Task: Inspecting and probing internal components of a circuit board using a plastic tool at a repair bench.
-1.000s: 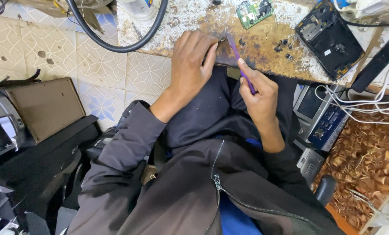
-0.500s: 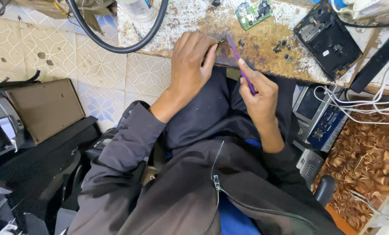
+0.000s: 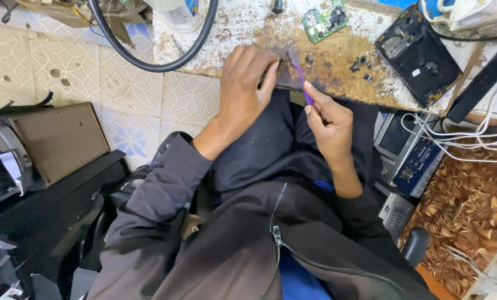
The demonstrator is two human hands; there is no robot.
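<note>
You have one view only, from the camera on your head, looking steeply down past your chest and lap. The near edge of the worn workbench (image 3: 337, 94) crosses the top of the frame, close below you; tiled floor (image 3: 54, 61) fills the left.

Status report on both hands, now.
Left hand pinching a small part at the bench edge. Right hand gripping purple tool, tip at the part. Nothing in the way.

We see a rough, worn wooden bench (image 3: 248, 33), a smooth purple plastic tool (image 3: 299, 72), a glossy black rubber hose (image 3: 148, 61) at ten o'clock, and matt cloth sleeves (image 3: 165, 189).
</note>
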